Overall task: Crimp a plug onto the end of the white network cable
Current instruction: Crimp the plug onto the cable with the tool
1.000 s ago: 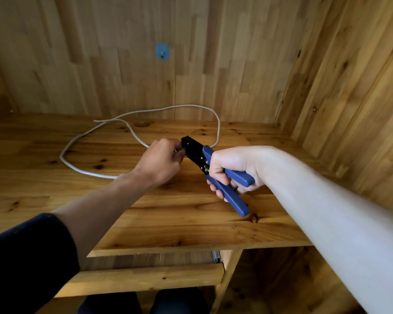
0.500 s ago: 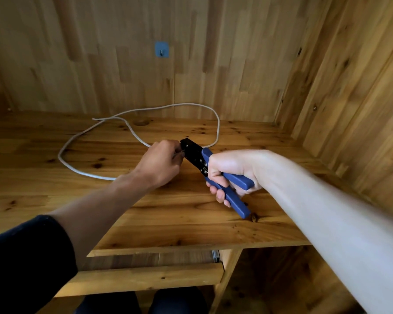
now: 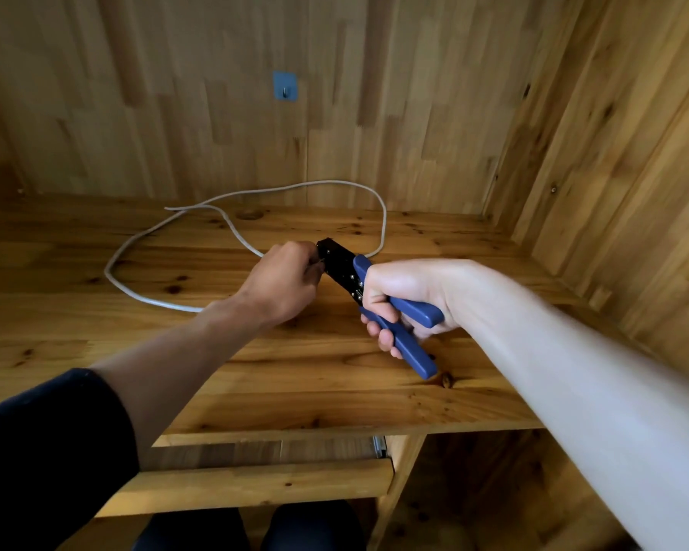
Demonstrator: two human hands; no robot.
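Note:
The white network cable lies in a wide loop on the wooden desk. One free end points left near the back wall. My right hand grips the blue handles of a crimping tool, whose black head points up and left. My left hand is curled against that head and pinches the cable end there. The plug and the cable tip are hidden behind my fingers.
Wooden walls close the desk in at the back and on the right. A small blue hook sticks to the back wall. A pull-out shelf sits under the desk's front edge, above my knees.
Both hands and the tool have stayed almost in place. The handles look squeezed a little closer together than a second ago.

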